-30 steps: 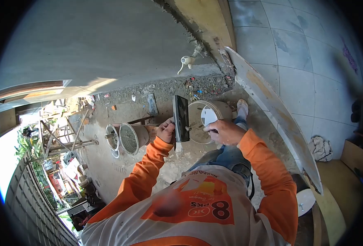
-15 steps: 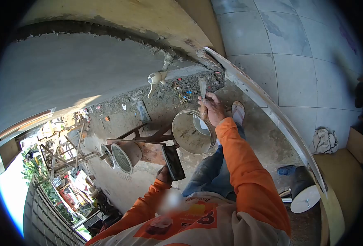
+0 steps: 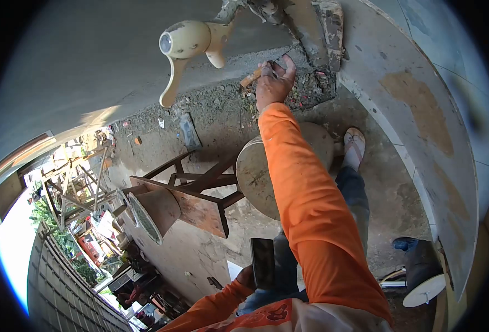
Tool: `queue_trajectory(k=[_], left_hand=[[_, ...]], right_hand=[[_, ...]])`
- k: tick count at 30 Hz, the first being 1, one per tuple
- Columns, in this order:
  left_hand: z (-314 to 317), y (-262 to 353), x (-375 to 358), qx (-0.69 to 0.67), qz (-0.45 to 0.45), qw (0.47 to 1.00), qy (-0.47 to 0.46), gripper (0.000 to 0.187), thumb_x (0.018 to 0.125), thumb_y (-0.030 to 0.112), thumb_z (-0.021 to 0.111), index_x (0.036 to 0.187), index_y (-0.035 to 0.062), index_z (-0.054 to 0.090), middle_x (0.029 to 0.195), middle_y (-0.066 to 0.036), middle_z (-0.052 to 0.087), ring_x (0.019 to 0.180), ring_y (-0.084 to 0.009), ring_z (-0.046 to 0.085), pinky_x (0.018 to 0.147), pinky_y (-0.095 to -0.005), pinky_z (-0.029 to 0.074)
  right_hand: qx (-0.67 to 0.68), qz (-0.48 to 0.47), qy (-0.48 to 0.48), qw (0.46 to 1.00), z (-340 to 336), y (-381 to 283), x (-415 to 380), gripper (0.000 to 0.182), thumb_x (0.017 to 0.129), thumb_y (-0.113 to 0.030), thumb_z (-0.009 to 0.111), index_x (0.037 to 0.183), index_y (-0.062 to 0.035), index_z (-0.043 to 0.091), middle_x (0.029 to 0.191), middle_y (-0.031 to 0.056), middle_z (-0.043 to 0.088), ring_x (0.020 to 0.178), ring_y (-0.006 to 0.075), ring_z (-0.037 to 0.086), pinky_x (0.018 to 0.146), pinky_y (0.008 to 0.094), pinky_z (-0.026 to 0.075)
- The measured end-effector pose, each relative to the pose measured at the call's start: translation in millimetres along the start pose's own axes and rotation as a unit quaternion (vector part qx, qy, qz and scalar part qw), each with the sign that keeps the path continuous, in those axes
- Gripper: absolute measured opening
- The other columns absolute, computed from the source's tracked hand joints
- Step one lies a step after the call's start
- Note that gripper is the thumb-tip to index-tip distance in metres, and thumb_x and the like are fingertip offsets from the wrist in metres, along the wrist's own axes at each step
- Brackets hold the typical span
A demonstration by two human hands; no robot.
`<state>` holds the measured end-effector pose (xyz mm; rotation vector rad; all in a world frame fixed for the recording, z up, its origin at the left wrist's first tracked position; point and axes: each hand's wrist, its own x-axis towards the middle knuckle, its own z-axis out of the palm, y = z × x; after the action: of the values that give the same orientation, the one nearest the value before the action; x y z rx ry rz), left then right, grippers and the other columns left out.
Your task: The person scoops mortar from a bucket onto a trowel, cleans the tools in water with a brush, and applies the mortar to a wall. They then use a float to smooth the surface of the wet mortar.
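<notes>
Right hand (image 3: pixel 273 84) grips a wooden-handled scraper (image 3: pixel 254 76) against the grey plastered wall (image 3: pixel 89 61).
Left hand (image 3: pixel 248 276) clutches a dark rectangular trowel board (image 3: pixel 262 262) low.

Your right hand (image 3: pixel 273 83) reaches to twelve o'clock at the wall (image 3: pixel 89 61), the tap (image 3: pixel 192 44) at eleven beside it, the bucket (image 3: pixel 261 171) below your arm, the stool (image 3: pixel 192 196) at nine of the bucket, your left hand (image 3: pixel 248 275) low at six.

Bright daylight from lower left, shaded wall, heavy fisheye warp, dark vignetted corners
</notes>
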<state>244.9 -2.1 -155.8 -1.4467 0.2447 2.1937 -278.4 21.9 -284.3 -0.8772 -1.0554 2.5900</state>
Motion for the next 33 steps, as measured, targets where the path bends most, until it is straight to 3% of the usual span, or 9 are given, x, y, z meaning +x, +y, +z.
queue_trajectory(k=[3,6,13,19,22,24,28,30,33], left_hand=[[-42.3,-16.8,13.4,-0.16,-0.075,0.984,-0.029,0.044,0.088,0.028,0.06,0.124,0.0035,0.054,0.117,-0.011,0.062,0.105,-0.0247,0.061,0.098,-0.0399,0.046],[-52.8,-21.7,11.5,-0.183,-0.109,0.976,-0.039,0.043,0.088,0.028,0.06,0.124,0.0035,0.054,0.117,-0.011,0.062,0.105,-0.0248,0.061,0.098,-0.04,0.046],[-49.6,-9.2,8.2,-0.2,-0.148,0.967,-0.057,0.043,0.088,0.027,0.061,0.124,0.0035,0.054,0.118,-0.012,0.062,0.106,-0.0252,0.061,0.098,-0.0403,0.046],[-35.4,2.7,5.1,-0.209,-0.176,0.96,-0.067,0.043,0.088,0.026,0.061,0.124,0.0034,0.054,0.118,-0.012,0.062,0.106,-0.0254,0.061,0.098,-0.0404,0.046],[-30.9,15.0,4.2,-0.154,-0.166,0.973,-0.036,0.042,0.089,0.025,0.06,0.124,0.003,0.054,0.119,-0.013,0.061,0.106,-0.0258,0.061,0.098,-0.0408,0.046],[-14.5,27.4,2.4,0.105,-0.16,0.974,0.125,0.043,0.089,0.025,0.06,0.125,0.0023,0.054,0.119,-0.014,0.061,0.107,-0.026,0.061,0.098,-0.0409,0.046],[-57.8,14.8,7.9,-0.062,-0.145,0.986,0.057,0.045,0.089,0.025,0.061,0.126,0.0017,0.052,0.12,-0.014,0.06,0.107,-0.0258,0.061,0.098,-0.0412,0.046],[-51.9,19.0,6.0,-0.108,-0.171,0.979,0.018,0.047,0.088,0.026,0.062,0.126,0.0016,0.052,0.121,-0.014,0.06,0.106,-0.0255,0.061,0.099,-0.0408,0.046],[-14.2,40.7,1.3,0.044,-0.172,0.979,0.097,0.046,0.087,0.026,0.063,0.125,0.0015,0.053,0.12,-0.013,0.06,0.106,-0.0251,0.061,0.099,-0.0408,0.046]], right_hand=[[0.019,-0.011,0.002,1.0,4.0,25.1,8.0,0.049,0.086,0.005,0.053,0.13,-0.0041,0.033,0.106,0.0172,0.051,0.084,0.0185,0.058,0.071,0.0264,0.05],[0.007,-0.049,0.007,0.999,14.2,38.7,13.8,0.049,0.087,0.007,0.05,0.13,-0.0037,0.031,0.106,0.0175,0.051,0.085,0.0194,0.059,0.072,0.0261,0.05],[0.003,-0.108,0.065,0.992,42.4,40.5,22.6,0.052,0.085,0.002,0.059,0.13,-0.0027,0.033,0.104,0.0179,0.056,0.087,0.0199,0.06,0.072,0.0283,0.051],[-0.201,-0.077,-0.037,0.976,13.9,53.6,-9.1,0.052,0.084,0.002,0.059,0.13,-0.002,0.034,0.098,0.0157,0.057,0.081,0.0182,0.061,0.071,0.0283,0.051],[-0.058,-0.065,0.036,0.996,10.0,37.6,-2.8,0.051,0.085,0.002,0.058,0.13,-0.0019,0.033,0.097,0.0148,0.057,0.08,0.0179,0.061,0.071,0.0289,0.051],[-0.046,-0.076,0.046,0.995,16.0,35.9,12.1,0.051,0.086,0.003,0.056,0.13,-0.0014,0.031,0.095,0.0138,0.057,0.08,0.0176,0.061,0.071,0.0293,0.051],[-0.009,-0.087,0.031,0.996,44.0,20.8,3.9,0.049,0.086,0.003,0.057,0.129,-0.0003,0.033,0.097,0.0146,0.057,0.081,0.0181,0.061,0.072,0.0293,0.051],[-0.104,-0.013,-0.016,0.994,46.0,11.7,-17.7,0.05,0.085,0.002,0.057,0.129,0.0,0.034,0.096,0.0146,0.057,0.082,0.0179,0.061,0.072,0.0285,0.05],[-0.089,-0.039,-0.029,0.995,34.7,26.6,-23.7,0.051,0.085,0.002,0.058,0.13,-0.0001,0.034,0.098,0.0155,0.056,0.084,0.0181,0.061,0.072,0.0278,0.05]])
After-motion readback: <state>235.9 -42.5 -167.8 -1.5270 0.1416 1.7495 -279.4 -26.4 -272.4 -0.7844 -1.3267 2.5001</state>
